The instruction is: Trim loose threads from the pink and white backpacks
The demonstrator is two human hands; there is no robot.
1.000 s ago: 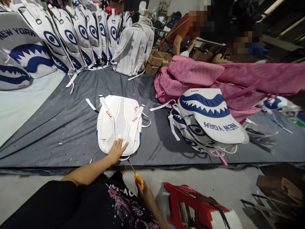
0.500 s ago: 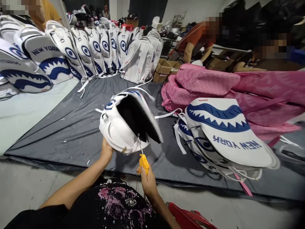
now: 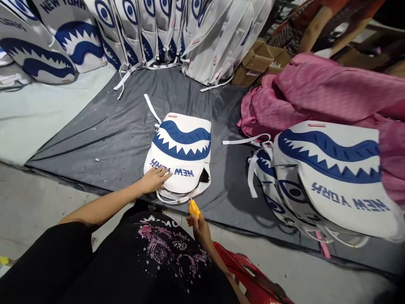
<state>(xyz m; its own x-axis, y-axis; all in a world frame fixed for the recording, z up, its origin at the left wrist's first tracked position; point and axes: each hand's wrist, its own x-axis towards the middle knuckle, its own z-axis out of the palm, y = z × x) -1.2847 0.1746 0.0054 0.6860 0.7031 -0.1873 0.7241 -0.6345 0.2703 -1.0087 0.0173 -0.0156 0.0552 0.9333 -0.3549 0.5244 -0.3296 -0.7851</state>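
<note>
Resting on one white fabric backpack (image 3: 183, 147) with blue shark-mouth print — left hand (image 3: 154, 180), fingers spread. Right hand (image 3: 200, 228) grasping one yellow-handled metal tool (image 3: 194, 208) — tip at backpack's near edge. Backpack on grey-cloth-covered bench (image 3: 91, 143).

The backpack (image 3: 180, 145) lies before the backpack row (image 3: 126, 38), left of the backpack pile (image 3: 332, 156).

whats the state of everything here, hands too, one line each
white backpack with blue toothy mouth: lying flat, gaping at its near right corner
yellow-handled tool: held, metal end against the backpack's near edge
left hand: fingers spread on the backpack
right hand: closed on the tool
matching white backpacks at right: stacked, lying down
pink fabric backpacks: heaped
brown cardboard box: open
dark grey cloth: wrinkled
</note>
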